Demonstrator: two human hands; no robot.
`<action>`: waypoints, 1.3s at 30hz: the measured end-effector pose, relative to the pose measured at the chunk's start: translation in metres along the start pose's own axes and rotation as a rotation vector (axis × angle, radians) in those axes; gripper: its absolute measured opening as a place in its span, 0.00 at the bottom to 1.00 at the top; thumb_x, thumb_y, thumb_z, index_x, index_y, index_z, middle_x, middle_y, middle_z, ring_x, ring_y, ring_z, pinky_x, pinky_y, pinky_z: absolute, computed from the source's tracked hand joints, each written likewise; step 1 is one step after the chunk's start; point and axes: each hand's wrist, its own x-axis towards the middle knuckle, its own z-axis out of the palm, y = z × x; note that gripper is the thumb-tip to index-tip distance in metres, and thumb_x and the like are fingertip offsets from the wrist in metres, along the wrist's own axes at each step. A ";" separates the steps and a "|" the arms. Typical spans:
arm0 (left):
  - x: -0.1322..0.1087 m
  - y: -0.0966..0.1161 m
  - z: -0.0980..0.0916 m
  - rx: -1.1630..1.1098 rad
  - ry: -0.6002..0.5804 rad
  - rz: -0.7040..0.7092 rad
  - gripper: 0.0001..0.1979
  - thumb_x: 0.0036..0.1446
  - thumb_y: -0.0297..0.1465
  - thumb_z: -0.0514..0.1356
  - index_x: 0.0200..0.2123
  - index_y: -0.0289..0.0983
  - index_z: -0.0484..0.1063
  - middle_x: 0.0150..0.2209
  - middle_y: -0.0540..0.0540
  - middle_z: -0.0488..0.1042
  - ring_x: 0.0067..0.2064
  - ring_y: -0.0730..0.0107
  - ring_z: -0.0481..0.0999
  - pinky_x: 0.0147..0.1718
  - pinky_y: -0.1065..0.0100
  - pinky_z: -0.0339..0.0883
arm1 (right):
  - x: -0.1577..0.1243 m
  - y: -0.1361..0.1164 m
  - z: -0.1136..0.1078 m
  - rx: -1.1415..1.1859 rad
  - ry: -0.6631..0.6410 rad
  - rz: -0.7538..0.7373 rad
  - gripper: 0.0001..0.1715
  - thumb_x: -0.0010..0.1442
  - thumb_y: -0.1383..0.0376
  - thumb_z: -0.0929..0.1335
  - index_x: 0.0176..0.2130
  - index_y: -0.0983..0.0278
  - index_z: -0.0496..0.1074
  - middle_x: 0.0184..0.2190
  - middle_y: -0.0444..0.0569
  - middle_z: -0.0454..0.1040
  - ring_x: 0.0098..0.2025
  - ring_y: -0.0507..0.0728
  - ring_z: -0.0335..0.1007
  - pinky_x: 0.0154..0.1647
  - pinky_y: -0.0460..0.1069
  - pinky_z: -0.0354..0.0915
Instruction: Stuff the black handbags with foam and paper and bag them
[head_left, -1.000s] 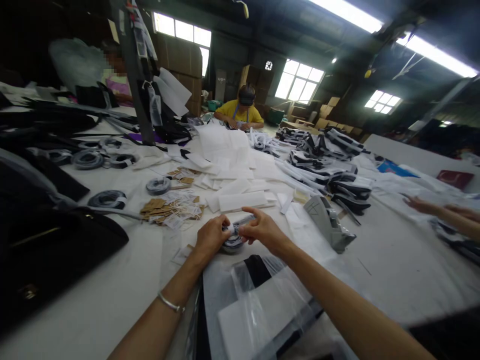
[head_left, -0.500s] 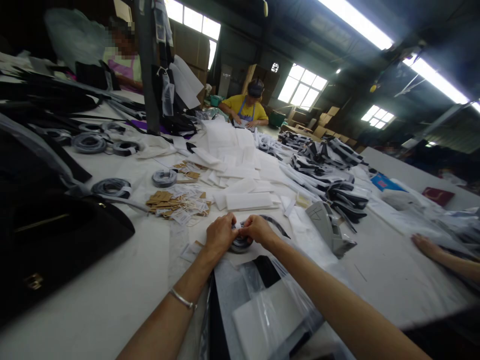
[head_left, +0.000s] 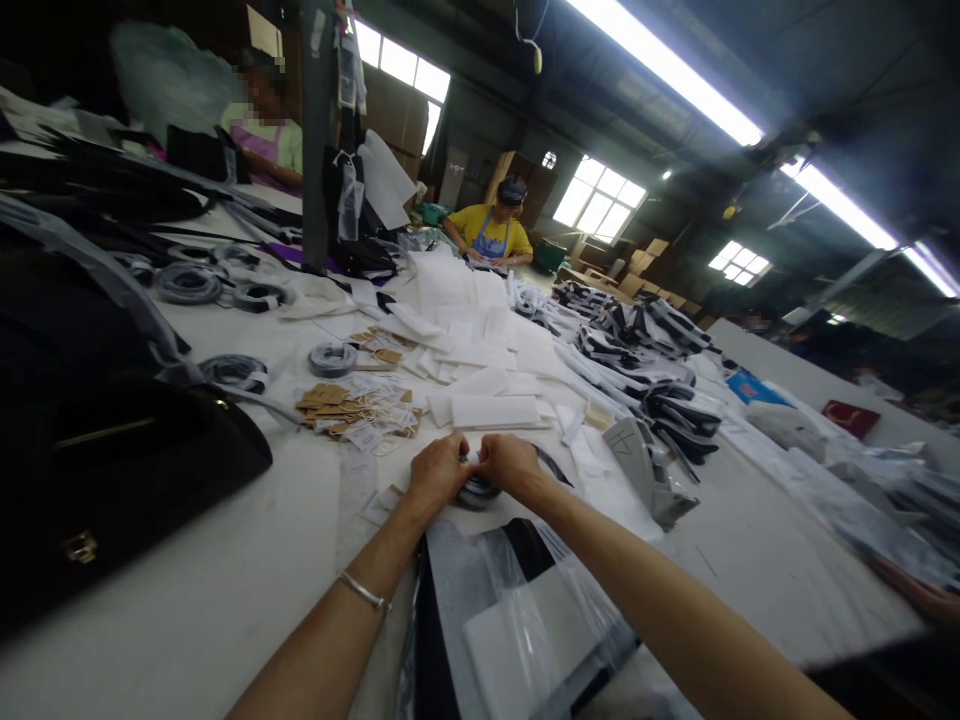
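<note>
My left hand (head_left: 436, 470) and my right hand (head_left: 510, 463) meet over a dark coiled strap (head_left: 478, 491) lying on the white table (head_left: 225, 580). Both hands have their fingers closed on the coil, pinching it between them. A loose dark end of the strap (head_left: 551, 466) curves out to the right of my right hand. A silver bangle (head_left: 362, 591) sits on my left wrist. Just below my hands lies a clear plastic bag (head_left: 525, 620) with something black and white inside.
A black handbag (head_left: 112, 470) sits at the left. Brown paper tags (head_left: 352, 408), wrapped strap coils (head_left: 331, 357) and white foam sheets (head_left: 491, 410) lie ahead. A grey tape dispenser (head_left: 649, 470) stands to the right. Two other people work at the far end.
My hands have closed tighter together on the coil; my right index finger no longer sticks out. The view has shifted. The other person's hand at the right has pulled back toward the frame edge.
</note>
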 end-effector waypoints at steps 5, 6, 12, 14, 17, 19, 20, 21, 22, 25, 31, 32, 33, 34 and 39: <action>0.003 -0.004 0.002 -0.100 -0.009 -0.003 0.13 0.49 0.32 0.63 0.40 0.41 0.69 0.43 0.43 0.79 0.48 0.54 0.76 0.42 0.63 0.64 | 0.002 -0.007 -0.009 -0.201 0.050 -0.364 0.14 0.64 0.64 0.65 0.50 0.63 0.69 0.45 0.59 0.77 0.50 0.66 0.73 0.51 0.58 0.64; 0.004 -0.005 0.002 -0.130 -0.011 -0.004 0.15 0.49 0.32 0.64 0.42 0.40 0.68 0.43 0.41 0.78 0.48 0.53 0.76 0.41 0.62 0.64 | 0.005 -0.007 -0.011 -0.227 0.050 -0.433 0.15 0.64 0.65 0.66 0.51 0.63 0.68 0.47 0.59 0.76 0.51 0.65 0.72 0.53 0.58 0.63; 0.012 -0.015 0.000 -0.420 -0.067 0.018 0.19 0.48 0.28 0.62 0.45 0.36 0.64 0.36 0.44 0.78 0.39 0.62 0.78 0.36 0.67 0.67 | 0.015 0.015 -0.010 -0.332 0.002 -0.763 0.17 0.66 0.69 0.62 0.54 0.66 0.65 0.40 0.55 0.78 0.43 0.60 0.75 0.44 0.52 0.66; 0.012 -0.016 -0.002 -0.537 -0.110 0.068 0.22 0.45 0.26 0.62 0.46 0.37 0.64 0.36 0.47 0.78 0.38 0.66 0.77 0.34 0.69 0.67 | 0.013 0.024 -0.009 -0.336 0.077 -0.818 0.21 0.66 0.68 0.62 0.57 0.67 0.62 0.41 0.56 0.77 0.43 0.61 0.75 0.42 0.52 0.67; 0.011 -0.014 -0.003 -0.673 -0.157 0.118 0.23 0.42 0.25 0.62 0.45 0.37 0.66 0.35 0.49 0.77 0.36 0.67 0.76 0.33 0.70 0.67 | 0.007 0.029 -0.009 -0.313 0.149 -0.812 0.23 0.65 0.68 0.62 0.59 0.67 0.61 0.42 0.57 0.77 0.43 0.61 0.75 0.42 0.52 0.67; 0.011 -0.014 -0.001 -0.740 -0.155 0.120 0.22 0.40 0.24 0.62 0.43 0.36 0.67 0.35 0.48 0.76 0.36 0.67 0.75 0.34 0.70 0.67 | 0.002 0.024 -0.009 -0.276 0.153 -0.781 0.24 0.64 0.69 0.62 0.60 0.66 0.60 0.44 0.57 0.76 0.44 0.60 0.75 0.44 0.51 0.67; 0.011 -0.015 0.000 -0.769 -0.147 0.114 0.21 0.40 0.24 0.62 0.42 0.36 0.67 0.35 0.48 0.76 0.36 0.68 0.75 0.34 0.70 0.67 | 0.000 0.021 -0.009 -0.256 0.146 -0.757 0.27 0.63 0.69 0.63 0.61 0.64 0.59 0.46 0.58 0.76 0.45 0.60 0.75 0.44 0.51 0.67; 0.012 -0.016 0.002 -0.795 -0.139 0.106 0.21 0.40 0.24 0.62 0.42 0.36 0.66 0.36 0.48 0.76 0.37 0.68 0.75 0.34 0.69 0.67 | -0.001 0.017 -0.009 -0.238 0.133 -0.726 0.30 0.62 0.69 0.64 0.62 0.63 0.57 0.47 0.58 0.76 0.45 0.61 0.75 0.44 0.51 0.67; 0.012 -0.018 0.003 -0.817 -0.130 0.095 0.22 0.40 0.24 0.62 0.43 0.36 0.66 0.36 0.48 0.75 0.37 0.68 0.75 0.34 0.70 0.67 | -0.002 0.015 -0.009 -0.224 0.111 -0.693 0.33 0.61 0.70 0.65 0.64 0.62 0.55 0.47 0.58 0.76 0.45 0.61 0.75 0.43 0.51 0.67; 0.014 -0.023 0.003 -0.861 -0.136 0.069 0.25 0.40 0.26 0.64 0.45 0.36 0.66 0.36 0.48 0.75 0.36 0.68 0.74 0.33 0.70 0.66 | 0.003 0.012 -0.016 -0.161 0.014 -0.605 0.42 0.57 0.69 0.67 0.67 0.59 0.51 0.44 0.55 0.78 0.42 0.63 0.76 0.38 0.50 0.66; 0.015 -0.025 -0.004 -0.911 -0.210 0.090 0.39 0.41 0.28 0.65 0.59 0.36 0.60 0.42 0.46 0.74 0.41 0.66 0.76 0.38 0.68 0.67 | 0.031 0.028 -0.044 0.238 -0.317 -0.471 0.36 0.45 0.60 0.78 0.53 0.60 0.72 0.40 0.47 0.78 0.39 0.57 0.74 0.34 0.45 0.64; 0.015 -0.025 -0.004 -0.906 -0.207 0.086 0.40 0.41 0.28 0.65 0.60 0.37 0.58 0.43 0.45 0.74 0.42 0.65 0.76 0.40 0.67 0.68 | 0.036 0.029 -0.044 0.268 -0.347 -0.460 0.31 0.45 0.59 0.78 0.49 0.61 0.75 0.40 0.46 0.78 0.39 0.57 0.74 0.34 0.45 0.64; 0.016 -0.026 -0.004 -0.888 -0.200 0.074 0.41 0.42 0.29 0.66 0.61 0.37 0.56 0.44 0.45 0.73 0.43 0.65 0.76 0.40 0.67 0.68 | 0.039 0.029 -0.043 0.280 -0.352 -0.454 0.28 0.46 0.59 0.77 0.47 0.62 0.76 0.39 0.46 0.78 0.39 0.57 0.74 0.34 0.45 0.64; 0.017 -0.027 -0.004 -0.859 -0.193 0.056 0.41 0.43 0.31 0.66 0.62 0.37 0.56 0.46 0.44 0.73 0.43 0.64 0.76 0.41 0.66 0.69 | 0.041 0.029 -0.040 0.284 -0.336 -0.454 0.26 0.47 0.60 0.77 0.47 0.62 0.77 0.39 0.46 0.78 0.40 0.57 0.74 0.36 0.46 0.64; 0.018 -0.029 -0.003 -0.640 -0.215 0.016 0.43 0.45 0.40 0.68 0.63 0.36 0.56 0.52 0.39 0.71 0.45 0.59 0.77 0.41 0.62 0.71 | 0.013 0.042 -0.046 0.400 -0.015 -0.427 0.32 0.49 0.62 0.77 0.53 0.63 0.74 0.49 0.53 0.76 0.50 0.61 0.72 0.49 0.51 0.65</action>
